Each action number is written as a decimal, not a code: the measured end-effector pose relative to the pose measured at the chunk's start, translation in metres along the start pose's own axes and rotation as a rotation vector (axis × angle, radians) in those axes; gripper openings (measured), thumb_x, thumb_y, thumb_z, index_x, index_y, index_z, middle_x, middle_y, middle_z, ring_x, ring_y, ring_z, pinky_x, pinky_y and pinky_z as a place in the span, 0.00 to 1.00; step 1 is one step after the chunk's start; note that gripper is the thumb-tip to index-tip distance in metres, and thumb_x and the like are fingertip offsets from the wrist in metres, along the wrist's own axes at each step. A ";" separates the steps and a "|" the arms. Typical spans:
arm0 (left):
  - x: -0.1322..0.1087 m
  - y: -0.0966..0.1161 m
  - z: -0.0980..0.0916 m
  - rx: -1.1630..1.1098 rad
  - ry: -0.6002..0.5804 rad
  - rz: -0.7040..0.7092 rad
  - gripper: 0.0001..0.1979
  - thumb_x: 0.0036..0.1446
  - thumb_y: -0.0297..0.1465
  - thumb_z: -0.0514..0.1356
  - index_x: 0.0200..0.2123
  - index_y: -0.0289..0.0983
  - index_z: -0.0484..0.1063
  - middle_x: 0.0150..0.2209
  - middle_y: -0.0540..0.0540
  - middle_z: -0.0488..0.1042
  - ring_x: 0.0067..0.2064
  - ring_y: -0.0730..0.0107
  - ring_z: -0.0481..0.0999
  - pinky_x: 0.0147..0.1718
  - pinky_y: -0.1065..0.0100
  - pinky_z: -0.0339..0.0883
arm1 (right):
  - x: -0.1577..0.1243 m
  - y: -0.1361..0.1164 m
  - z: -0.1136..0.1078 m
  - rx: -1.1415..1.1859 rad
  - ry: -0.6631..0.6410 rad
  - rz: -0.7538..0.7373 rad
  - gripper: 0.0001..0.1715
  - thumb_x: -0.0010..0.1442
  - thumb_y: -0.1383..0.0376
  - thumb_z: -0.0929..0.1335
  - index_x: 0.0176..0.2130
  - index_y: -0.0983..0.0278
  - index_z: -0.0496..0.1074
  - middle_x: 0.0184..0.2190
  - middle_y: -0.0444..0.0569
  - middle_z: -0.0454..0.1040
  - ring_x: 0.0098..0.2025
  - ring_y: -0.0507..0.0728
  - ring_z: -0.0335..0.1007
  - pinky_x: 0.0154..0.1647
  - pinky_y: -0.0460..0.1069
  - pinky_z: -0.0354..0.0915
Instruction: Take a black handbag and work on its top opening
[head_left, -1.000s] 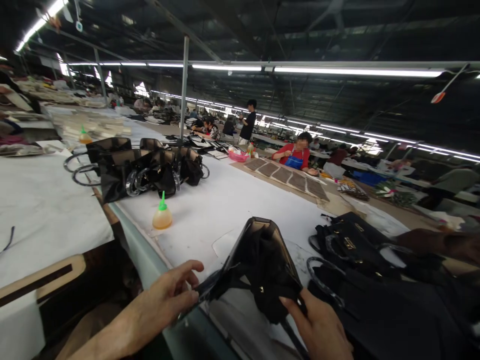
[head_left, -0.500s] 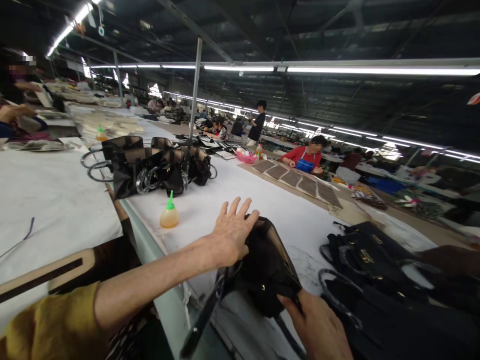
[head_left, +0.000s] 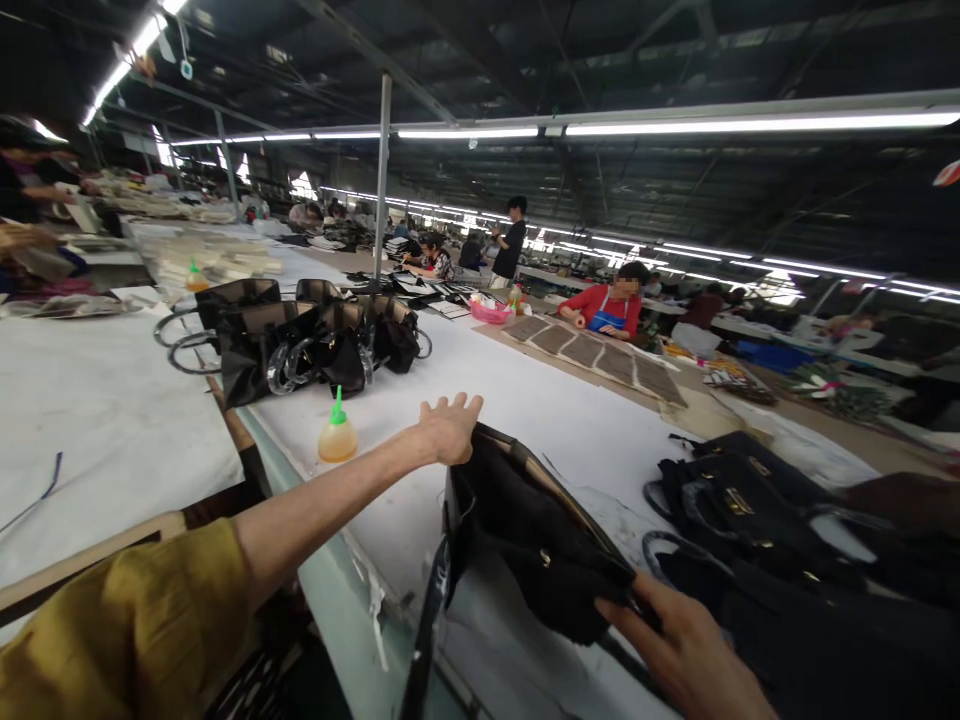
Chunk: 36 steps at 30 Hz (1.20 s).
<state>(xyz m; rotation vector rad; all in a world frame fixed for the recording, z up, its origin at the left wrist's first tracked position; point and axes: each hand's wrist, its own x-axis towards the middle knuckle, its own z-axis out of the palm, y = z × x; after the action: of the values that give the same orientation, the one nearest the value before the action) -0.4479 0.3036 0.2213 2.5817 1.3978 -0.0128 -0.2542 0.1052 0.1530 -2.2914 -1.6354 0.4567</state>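
My right hand [head_left: 686, 650] grips the near edge of a black handbag [head_left: 536, 545] that lies open on the white table [head_left: 517, 400] in front of me. My left hand [head_left: 448, 428] is stretched out over the table with fingers spread, holding nothing, just past the bag's far rim. My left arm wears a mustard sleeve. A small glue bottle [head_left: 337, 435] with a green nozzle stands to the left of that hand.
Several finished black handbags [head_left: 300, 340] sit in a group at the far left of the table. More black bags [head_left: 742, 510] lie at my right. A person in red [head_left: 609, 305] works across the table beside brown panels [head_left: 592, 360]. Other workers sit further back.
My left hand let go of the bag's strap, rose over the bag and reached further out across the table. The bag has tipped to the right under my right hand.
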 end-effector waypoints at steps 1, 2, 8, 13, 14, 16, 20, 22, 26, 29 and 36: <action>0.001 -0.001 0.000 -0.012 -0.011 0.003 0.42 0.36 0.21 0.56 0.57 0.38 0.46 0.59 0.38 0.51 0.56 0.47 0.55 0.50 0.46 0.51 | 0.000 0.003 -0.001 0.031 -0.020 -0.004 0.20 0.55 0.50 0.59 0.40 0.57 0.70 0.31 0.46 0.76 0.38 0.59 0.71 0.33 0.46 0.61; 0.001 0.001 0.000 -0.007 -0.002 0.021 0.39 0.37 0.21 0.56 0.56 0.37 0.49 0.57 0.37 0.55 0.54 0.48 0.58 0.49 0.46 0.52 | -0.001 0.004 -0.001 0.051 -0.025 -0.005 0.20 0.55 0.51 0.58 0.40 0.57 0.69 0.31 0.45 0.76 0.37 0.59 0.71 0.33 0.46 0.61; 0.002 0.022 0.003 0.088 0.186 0.478 0.32 0.40 0.20 0.56 0.51 0.39 0.57 0.60 0.40 0.48 0.58 0.50 0.51 0.52 0.48 0.49 | -0.006 -0.004 0.010 0.062 0.112 0.037 0.18 0.55 0.52 0.58 0.36 0.57 0.70 0.26 0.45 0.75 0.32 0.59 0.70 0.30 0.47 0.59; 0.012 0.019 -0.003 0.085 0.109 0.802 0.20 0.42 0.20 0.59 0.41 0.40 0.67 0.60 0.42 0.49 0.58 0.55 0.51 0.52 0.56 0.53 | -0.009 -0.001 0.010 0.114 0.177 0.045 0.14 0.52 0.53 0.61 0.34 0.57 0.70 0.26 0.44 0.74 0.30 0.57 0.70 0.31 0.47 0.59; 0.014 0.019 -0.003 0.085 0.087 0.818 0.17 0.42 0.21 0.60 0.38 0.40 0.69 0.59 0.42 0.50 0.58 0.55 0.52 0.52 0.57 0.53 | -0.009 0.000 0.010 0.122 0.193 0.044 0.14 0.52 0.54 0.61 0.34 0.57 0.69 0.26 0.44 0.74 0.30 0.57 0.69 0.31 0.47 0.59; 0.019 0.020 -0.001 0.078 0.049 0.840 0.13 0.41 0.24 0.63 0.35 0.39 0.72 0.59 0.43 0.52 0.58 0.55 0.52 0.52 0.58 0.53 | -0.009 0.000 0.009 0.147 0.232 0.026 0.14 0.52 0.54 0.61 0.36 0.57 0.68 0.29 0.44 0.74 0.31 0.57 0.69 0.31 0.46 0.60; 0.026 0.026 0.004 0.011 -0.003 0.890 0.09 0.40 0.32 0.66 0.29 0.39 0.75 0.58 0.44 0.56 0.59 0.55 0.51 0.54 0.60 0.49 | -0.006 0.002 0.006 0.196 0.202 -0.029 0.16 0.52 0.56 0.61 0.40 0.58 0.67 0.36 0.46 0.73 0.36 0.56 0.69 0.35 0.46 0.61; 0.027 0.027 0.005 -0.069 -0.031 0.879 0.08 0.43 0.35 0.65 0.28 0.39 0.75 0.57 0.45 0.56 0.58 0.57 0.52 0.53 0.62 0.50 | -0.007 0.003 0.002 0.215 0.185 -0.019 0.19 0.49 0.56 0.63 0.41 0.58 0.66 0.40 0.46 0.71 0.37 0.56 0.69 0.36 0.47 0.62; 0.026 0.027 0.004 -0.196 -0.066 0.785 0.07 0.48 0.35 0.60 0.28 0.38 0.75 0.58 0.46 0.56 0.55 0.62 0.59 0.50 0.68 0.55 | -0.014 -0.006 -0.010 0.354 0.231 0.083 0.24 0.47 0.54 0.64 0.43 0.60 0.63 0.40 0.48 0.70 0.38 0.56 0.68 0.36 0.47 0.63; 0.024 0.030 0.006 -0.151 -0.027 0.746 0.07 0.49 0.35 0.59 0.27 0.38 0.74 0.56 0.49 0.58 0.51 0.62 0.64 0.46 0.67 0.58 | -0.015 -0.018 -0.016 0.442 0.194 0.136 0.27 0.48 0.51 0.63 0.45 0.62 0.62 0.33 0.48 0.71 0.35 0.56 0.69 0.35 0.47 0.63; 0.029 0.042 0.016 -0.040 0.124 0.691 0.07 0.47 0.33 0.56 0.23 0.38 0.71 0.48 0.51 0.65 0.42 0.65 0.69 0.34 0.68 0.61 | 0.003 -0.023 -0.003 0.366 0.283 0.153 0.25 0.52 0.49 0.60 0.44 0.62 0.63 0.29 0.46 0.71 0.32 0.56 0.66 0.34 0.48 0.61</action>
<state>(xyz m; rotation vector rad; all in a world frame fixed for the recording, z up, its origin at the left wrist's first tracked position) -0.3962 0.3022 0.2104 2.9198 0.4615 0.2779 -0.2715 0.1149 0.1648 -2.0981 -1.1431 0.4042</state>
